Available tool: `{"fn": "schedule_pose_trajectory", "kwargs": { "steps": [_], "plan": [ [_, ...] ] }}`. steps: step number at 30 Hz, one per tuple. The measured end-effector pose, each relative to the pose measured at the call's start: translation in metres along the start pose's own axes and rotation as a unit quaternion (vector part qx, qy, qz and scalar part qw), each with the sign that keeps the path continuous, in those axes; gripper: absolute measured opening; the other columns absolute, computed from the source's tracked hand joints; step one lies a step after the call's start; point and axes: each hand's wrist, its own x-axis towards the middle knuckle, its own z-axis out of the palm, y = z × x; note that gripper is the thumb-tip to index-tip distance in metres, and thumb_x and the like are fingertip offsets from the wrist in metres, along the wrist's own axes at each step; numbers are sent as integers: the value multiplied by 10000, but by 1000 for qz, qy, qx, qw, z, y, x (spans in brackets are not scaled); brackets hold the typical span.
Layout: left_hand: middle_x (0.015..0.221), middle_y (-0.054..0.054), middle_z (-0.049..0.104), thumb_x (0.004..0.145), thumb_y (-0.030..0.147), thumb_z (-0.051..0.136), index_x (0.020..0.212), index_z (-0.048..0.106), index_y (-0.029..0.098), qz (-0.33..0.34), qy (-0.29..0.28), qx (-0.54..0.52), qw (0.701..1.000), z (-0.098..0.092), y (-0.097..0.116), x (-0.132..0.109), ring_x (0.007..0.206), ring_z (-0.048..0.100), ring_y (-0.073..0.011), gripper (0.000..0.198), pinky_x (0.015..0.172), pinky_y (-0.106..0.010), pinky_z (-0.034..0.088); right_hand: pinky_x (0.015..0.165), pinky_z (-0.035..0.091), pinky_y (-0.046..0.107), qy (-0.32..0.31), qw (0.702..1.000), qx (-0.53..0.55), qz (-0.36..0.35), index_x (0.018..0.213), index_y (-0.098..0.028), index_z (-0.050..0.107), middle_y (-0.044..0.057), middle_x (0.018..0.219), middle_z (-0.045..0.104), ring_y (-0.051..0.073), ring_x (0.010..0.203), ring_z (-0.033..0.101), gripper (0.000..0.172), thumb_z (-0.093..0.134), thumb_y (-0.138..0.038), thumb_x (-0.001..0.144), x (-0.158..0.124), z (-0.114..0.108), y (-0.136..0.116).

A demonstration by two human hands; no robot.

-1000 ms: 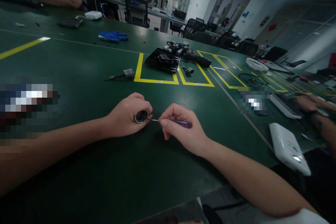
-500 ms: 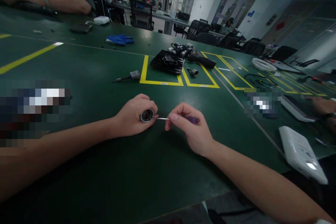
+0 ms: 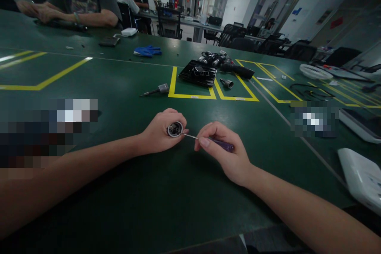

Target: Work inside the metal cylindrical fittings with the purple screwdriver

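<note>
My left hand (image 3: 162,133) is closed around a round metal-rimmed connector (image 3: 175,129), its hollow end turned towards me. Dark parts show inside that end, while my fingers hide the rest of its body. A screwdriver (image 3: 222,144) with a purple handle and thin shaft is gripped in my right hand (image 3: 228,151). Its shaft slants up to the left, and the tip is at the connector's opening; I cannot tell what it touches inside. Both hands are just above the green table (image 3: 143,198).
Beyond my hands lie a grey connector with a thin stem (image 3: 157,89), a black plastic bag (image 3: 199,73), a small metal connector (image 3: 227,83) and a pile of dark connectors (image 3: 217,58). A blue glove (image 3: 148,50) lies farther back. On the right is a white device (image 3: 361,178). A person (image 3: 86,8) sits opposite.
The view has swung left, so the scene sits farther right. The screwdriver is more tilted, its handle lower than its tip. Both hands keep their holds.
</note>
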Motion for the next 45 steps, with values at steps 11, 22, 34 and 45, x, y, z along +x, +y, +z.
{"fn": "schedule_pose_trajectory", "kwargs": {
  "steps": [11, 22, 34, 45],
  "plan": [
    [583, 39, 556, 764, 234, 544, 660, 510, 172, 21, -7, 13, 1000, 2, -3, 1, 566, 510, -103, 125, 715, -284, 435, 657, 427, 301, 20, 999, -16, -33, 786, -186, 560, 3, 729, 591, 138, 702, 562, 74, 574, -222, 850, -2, 1, 1],
    [597, 40, 559, 777, 242, 556, 660, 505, 172, 36, -12, 17, 999, 2, -4, 0, 571, 517, -104, 146, 729, -295, 433, 657, 434, 307, 13, 998, -31, -46, 801, -189, 556, 9, 750, 585, 145, 712, 565, 68, 562, -221, 859, -4, 0, -2],
    [647, 8, 577, 749, 285, 633, 679, 535, 160, -16, 45, -12, 999, 0, 2, -2, 620, 549, -123, 174, 628, -263, 434, 659, 419, 321, 65, 997, 20, -34, 773, -207, 594, 1, 717, 611, 156, 685, 562, 77, 584, -246, 839, 1, -6, -3],
    [614, 53, 500, 725, 341, 672, 755, 499, 172, -300, 122, -339, 884, -6, 21, 18, 534, 473, -82, 244, 475, -204, 391, 629, 450, 299, 198, 954, 223, -38, 662, -188, 626, -17, 610, 583, 122, 577, 547, 97, 567, -176, 739, 22, -26, -25]
  ]
}}
